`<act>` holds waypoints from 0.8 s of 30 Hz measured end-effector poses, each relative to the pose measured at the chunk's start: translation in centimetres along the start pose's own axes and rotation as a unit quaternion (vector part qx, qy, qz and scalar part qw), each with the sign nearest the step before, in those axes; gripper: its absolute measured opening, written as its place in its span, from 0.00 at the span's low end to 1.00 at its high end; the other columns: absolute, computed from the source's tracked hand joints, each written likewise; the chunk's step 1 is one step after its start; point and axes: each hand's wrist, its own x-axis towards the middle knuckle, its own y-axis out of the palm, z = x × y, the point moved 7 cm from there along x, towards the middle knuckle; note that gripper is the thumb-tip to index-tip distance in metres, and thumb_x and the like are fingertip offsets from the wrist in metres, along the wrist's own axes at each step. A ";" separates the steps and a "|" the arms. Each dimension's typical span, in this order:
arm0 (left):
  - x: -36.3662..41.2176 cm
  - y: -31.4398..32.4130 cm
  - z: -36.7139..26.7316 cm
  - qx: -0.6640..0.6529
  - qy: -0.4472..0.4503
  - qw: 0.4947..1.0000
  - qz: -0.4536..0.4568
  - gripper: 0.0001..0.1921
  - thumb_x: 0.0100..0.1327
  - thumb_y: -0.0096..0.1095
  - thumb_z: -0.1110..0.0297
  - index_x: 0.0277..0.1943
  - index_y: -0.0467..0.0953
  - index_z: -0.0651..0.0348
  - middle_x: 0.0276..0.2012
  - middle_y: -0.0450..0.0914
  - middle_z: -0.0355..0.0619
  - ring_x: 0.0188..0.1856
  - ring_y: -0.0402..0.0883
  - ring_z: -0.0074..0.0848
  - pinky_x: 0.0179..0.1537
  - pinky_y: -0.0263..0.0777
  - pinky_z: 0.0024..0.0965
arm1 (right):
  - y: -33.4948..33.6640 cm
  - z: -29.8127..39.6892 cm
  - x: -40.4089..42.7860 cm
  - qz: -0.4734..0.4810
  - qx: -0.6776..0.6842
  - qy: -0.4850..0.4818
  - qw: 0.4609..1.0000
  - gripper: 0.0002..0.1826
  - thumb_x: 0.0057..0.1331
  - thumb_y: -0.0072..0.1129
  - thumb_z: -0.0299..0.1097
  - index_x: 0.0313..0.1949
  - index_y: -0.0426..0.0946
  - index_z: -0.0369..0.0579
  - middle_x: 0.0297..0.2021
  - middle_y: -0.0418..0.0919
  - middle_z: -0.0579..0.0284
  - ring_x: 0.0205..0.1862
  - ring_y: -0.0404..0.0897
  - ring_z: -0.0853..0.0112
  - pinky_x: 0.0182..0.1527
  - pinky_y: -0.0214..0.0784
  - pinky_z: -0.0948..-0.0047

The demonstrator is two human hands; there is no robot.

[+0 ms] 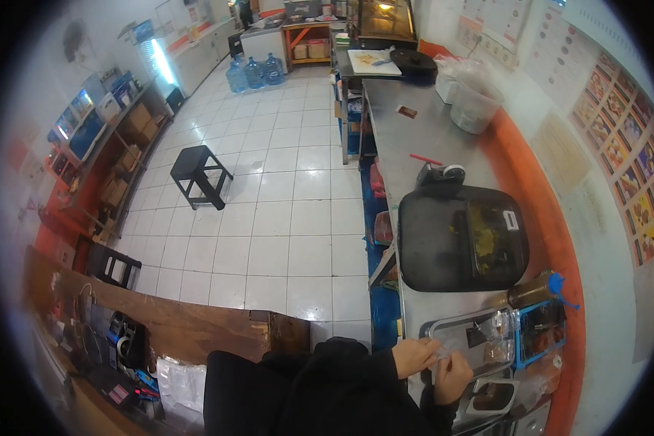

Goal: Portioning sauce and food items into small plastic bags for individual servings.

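Note:
My left hand point(414, 357) and my right hand point(452, 378) are close together over the near part of the steel counter. Between their fingertips they pinch a small piece of clear plastic point(442, 353), perhaps a little bag; its shape is too small to make out. Just beyond my fingers is a shallow metal tray point(463, 321) with small clear packets point(496, 351) and a dark sachet point(475, 337) in it. A blue-rimmed container point(542, 355) of dark contents stands beside the tray. Nearest my right hand is a white-rimmed container point(490, 397) holding something brown.
A black electric griddle point(436, 240) and a blue-capped squeeze bottle point(531, 291) stand on the steel counter point(398, 125). A wooden desk point(207, 316) with a tape dispenser point(125, 343) is at left. A black stool point(199, 174) and water jugs point(255, 73) stand on the tiled floor.

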 end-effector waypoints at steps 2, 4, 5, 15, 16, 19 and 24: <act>0.6 0.9 -0.2 -0.001 0.015 0.998 0.061 0.09 0.57 0.51 0.66 0.36 0.66 0.61 0.26 0.72 0.52 0.26 0.74 0.48 0.27 0.68 0.42 | -0.2 -0.4 0.1 0.007 -0.002 0.029 1.000 0.04 0.54 0.50 0.25 0.30 0.69 0.40 0.24 0.70 0.49 0.22 0.71 0.55 0.23 0.60 0.63; 0.7 2.2 -0.7 0.000 0.027 0.992 0.120 0.09 0.57 0.51 0.65 0.36 0.66 0.61 0.27 0.73 0.52 0.26 0.74 0.48 0.28 0.68 0.42 | -1.8 -0.5 0.2 -0.066 0.155 0.152 0.974 0.07 0.50 0.54 0.21 0.31 0.72 0.39 0.24 0.72 0.54 0.22 0.73 0.64 0.23 0.64 0.71; 0.6 3.3 -0.6 0.013 0.011 0.983 0.181 0.11 0.57 0.52 0.63 0.36 0.67 0.61 0.28 0.73 0.51 0.28 0.74 0.47 0.28 0.68 0.41 | -1.8 -1.0 -0.1 -0.068 0.156 0.155 0.973 0.07 0.50 0.54 0.21 0.31 0.72 0.39 0.24 0.72 0.54 0.22 0.73 0.64 0.23 0.64 0.71; 2.8 2.1 -3.0 -0.115 0.152 0.970 0.149 0.06 0.54 0.57 0.67 0.34 0.71 0.56 0.34 0.73 0.41 0.41 0.72 0.32 0.49 0.56 0.38 | -3.1 -2.3 -4.0 -0.087 0.344 0.206 0.912 0.11 0.50 0.60 0.21 0.33 0.69 0.40 0.28 0.75 0.57 0.27 0.76 0.75 0.28 0.68 0.80; 3.1 2.7 -2.9 -0.124 0.158 0.966 0.165 0.06 0.54 0.57 0.67 0.34 0.71 0.56 0.34 0.73 0.41 0.41 0.72 0.32 0.49 0.56 0.38 | -3.2 -1.9 -3.7 -0.084 0.380 0.225 0.893 0.15 0.50 0.61 0.21 0.35 0.66 0.41 0.28 0.74 0.57 0.28 0.76 0.76 0.28 0.67 0.80; 3.2 4.2 -4.5 -0.099 0.276 0.939 0.177 0.06 0.50 0.58 0.69 0.32 0.72 0.55 0.32 0.73 0.41 0.41 0.72 0.33 0.48 0.58 0.39 | -2.2 -2.2 -3.7 0.006 0.208 0.175 0.962 0.19 0.49 0.62 0.22 0.36 0.60 0.44 0.25 0.72 0.60 0.27 0.75 0.79 0.28 0.67 0.80; 5.0 5.5 -4.8 -0.053 0.294 0.942 0.152 0.11 0.45 0.53 0.71 0.35 0.74 0.58 0.28 0.71 0.41 0.36 0.71 0.34 0.44 0.63 0.38 | -1.1 -7.1 -8.0 -0.039 0.321 0.333 0.885 0.15 0.48 0.64 0.23 0.32 0.66 0.39 0.26 0.74 0.58 0.28 0.77 0.78 0.29 0.69 0.80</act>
